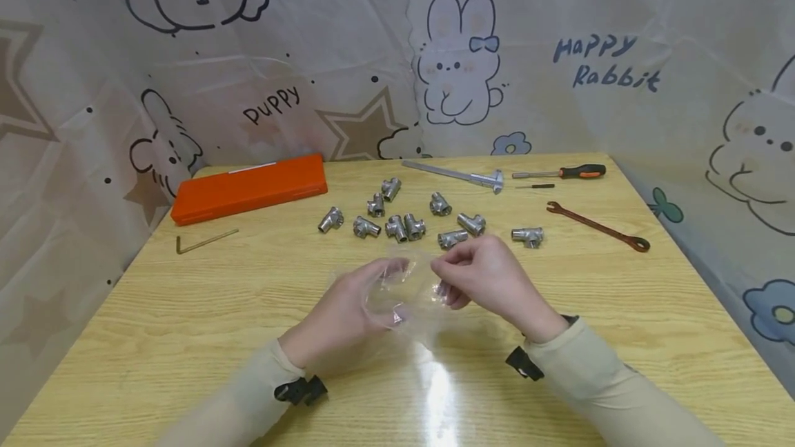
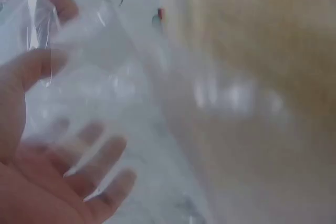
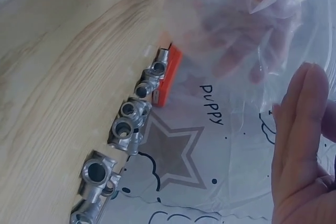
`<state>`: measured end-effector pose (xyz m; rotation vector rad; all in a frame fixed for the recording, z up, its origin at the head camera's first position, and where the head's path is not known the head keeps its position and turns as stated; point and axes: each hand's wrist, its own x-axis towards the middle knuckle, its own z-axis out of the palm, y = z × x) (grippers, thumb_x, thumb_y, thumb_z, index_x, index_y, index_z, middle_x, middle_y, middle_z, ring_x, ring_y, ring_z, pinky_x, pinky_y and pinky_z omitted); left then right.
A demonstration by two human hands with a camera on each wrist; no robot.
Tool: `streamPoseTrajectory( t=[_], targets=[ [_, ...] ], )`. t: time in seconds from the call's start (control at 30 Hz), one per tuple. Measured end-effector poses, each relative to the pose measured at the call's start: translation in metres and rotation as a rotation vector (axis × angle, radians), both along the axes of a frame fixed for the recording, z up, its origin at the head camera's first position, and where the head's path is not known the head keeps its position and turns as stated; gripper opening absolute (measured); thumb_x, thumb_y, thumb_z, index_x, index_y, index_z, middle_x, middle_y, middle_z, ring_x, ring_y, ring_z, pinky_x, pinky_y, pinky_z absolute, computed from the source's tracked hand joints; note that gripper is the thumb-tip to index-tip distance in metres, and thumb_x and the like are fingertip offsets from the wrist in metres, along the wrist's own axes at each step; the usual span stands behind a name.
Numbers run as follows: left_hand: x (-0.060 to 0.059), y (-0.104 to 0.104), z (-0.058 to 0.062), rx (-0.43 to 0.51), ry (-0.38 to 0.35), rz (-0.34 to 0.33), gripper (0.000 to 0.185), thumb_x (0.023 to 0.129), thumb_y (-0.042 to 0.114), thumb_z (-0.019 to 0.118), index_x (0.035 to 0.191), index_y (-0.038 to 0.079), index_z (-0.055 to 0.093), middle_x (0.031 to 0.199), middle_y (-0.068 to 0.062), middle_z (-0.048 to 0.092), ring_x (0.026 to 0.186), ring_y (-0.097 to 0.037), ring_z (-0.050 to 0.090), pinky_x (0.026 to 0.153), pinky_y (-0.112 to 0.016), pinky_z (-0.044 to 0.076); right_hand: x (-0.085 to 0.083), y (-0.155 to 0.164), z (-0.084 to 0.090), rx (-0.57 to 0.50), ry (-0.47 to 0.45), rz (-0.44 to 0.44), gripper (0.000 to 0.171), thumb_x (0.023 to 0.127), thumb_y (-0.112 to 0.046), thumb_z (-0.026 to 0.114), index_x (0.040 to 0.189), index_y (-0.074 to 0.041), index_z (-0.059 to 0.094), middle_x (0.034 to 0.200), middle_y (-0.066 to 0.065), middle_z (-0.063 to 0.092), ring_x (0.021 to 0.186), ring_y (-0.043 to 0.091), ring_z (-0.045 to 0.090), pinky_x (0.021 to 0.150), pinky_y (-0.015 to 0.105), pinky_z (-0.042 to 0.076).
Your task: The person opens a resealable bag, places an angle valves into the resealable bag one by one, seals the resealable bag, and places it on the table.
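Note:
A clear plastic bag (image 1: 413, 295) is held above the table, between my two hands. My left hand (image 1: 344, 305) is at the bag's left side, with thumb and fingers spread wide apart; in the left wrist view the film overlaps these fingers (image 2: 107, 156). Whether they are inside the bag or behind it, I cannot tell. At the bag's right edge my right hand (image 1: 493, 278) pinches the film between thumb and fingertips. Beyond the hands lie several metal tee pipe fittings (image 1: 440, 204), the closest just past my right hand.
On the wooden table (image 1: 186, 336) are an orange case (image 1: 248, 190) and a hex key (image 1: 208, 241) at left. A caliper (image 1: 456, 174), a screwdriver (image 1: 559, 172), a thin dark rod (image 1: 535, 186) and a reddish wrench (image 1: 597, 226) lie back and right. A printed cloth (image 1: 348, 40) hangs behind.

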<state>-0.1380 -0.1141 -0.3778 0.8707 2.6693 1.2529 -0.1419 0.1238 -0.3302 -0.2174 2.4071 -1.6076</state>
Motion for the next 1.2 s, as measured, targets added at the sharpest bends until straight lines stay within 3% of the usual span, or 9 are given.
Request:
streamPoseTrajectory(
  t=[0.23,0.4,0.5,0.8,1.0,1.2],
  targets=[
    [-0.014,-0.014,-0.002,-0.027,0.01,-0.139,0.071,0.079,0.021,0.084,0.143,0.019,0.053,0.122,0.007,0.065,0.116,-0.012,0.058,0.103,-0.042,0.045,-0.001,0.002,-0.007,0.044,-0.045,0.057,0.013,0.094,-0.011,0.068,0.088,-0.001,0.074,0.07,0.011,0.068,0.06,0.024,0.068,0.057,0.037,0.059],
    [-0.019,-0.017,-0.01,-0.068,-0.046,-0.227,0.074,0.082,0.025,0.082,0.147,0.019,0.048,0.142,0.007,0.053,0.131,-0.012,0.047,0.109,-0.038,0.038,-0.001,-0.001,-0.012,0.063,-0.06,0.098,0.013,0.094,-0.011,0.067,0.087,-0.001,0.073,0.068,0.01,0.068,0.06,0.023,0.068,0.056,0.036,0.059],
    [-0.021,-0.019,-0.011,-0.071,-0.066,-0.252,0.076,0.084,0.022,0.081,0.15,0.02,0.044,0.143,0.009,0.053,0.132,-0.009,0.046,0.11,-0.036,0.037,-0.002,-0.001,-0.014,0.077,-0.059,0.102,0.013,0.094,-0.011,0.067,0.088,-0.001,0.073,0.068,0.009,0.068,0.059,0.023,0.068,0.056,0.036,0.059],
    [-0.024,-0.027,-0.017,-0.046,-0.126,-0.265,0.075,0.085,0.022,0.079,0.151,0.018,0.042,0.134,0.0,0.062,0.126,-0.011,0.053,0.107,-0.038,0.041,-0.009,0.001,-0.019,0.151,-0.07,0.143,0.022,0.095,-0.023,0.067,0.089,-0.003,0.074,0.07,0.013,0.069,0.059,0.026,0.068,0.057,0.039,0.059],
    [-0.025,-0.037,-0.023,-0.082,-0.153,-0.216,0.076,0.084,0.023,0.08,0.151,0.024,0.042,0.134,0.005,0.061,0.124,-0.011,0.054,0.106,-0.038,0.042,-0.02,0.013,-0.016,0.205,-0.042,0.125,0.032,0.098,-0.032,0.064,0.089,-0.003,0.075,0.074,0.014,0.07,0.065,0.03,0.069,0.06,0.04,0.059],
    [-0.027,-0.039,-0.027,-0.069,-0.175,-0.217,0.08,0.08,0.02,0.082,0.149,0.029,0.043,0.134,0.006,0.061,0.124,-0.009,0.054,0.106,-0.035,0.041,-0.048,0.024,-0.004,0.342,0.108,0.136,0.024,0.099,-0.03,0.063,0.094,-0.009,0.075,0.077,0.005,0.069,0.068,0.023,0.066,0.064,0.036,0.058]
  ],
)
